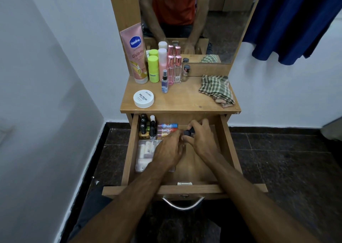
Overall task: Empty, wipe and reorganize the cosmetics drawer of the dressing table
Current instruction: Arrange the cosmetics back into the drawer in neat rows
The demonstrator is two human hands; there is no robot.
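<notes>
Open drawer [226,146] below the surface's front edge, right hand [200,137] fingers curled round a small dark bottle [189,131] at the drawer's back edge, left hand [169,149] fingers beside it, grip unclear, checked cloth [216,90] at the surface's right edge.

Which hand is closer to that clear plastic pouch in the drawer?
Left. The left hand lies over the clear plastic pouch's right edge; the right hand, gripping a small dark bottle, is farther right.
</notes>
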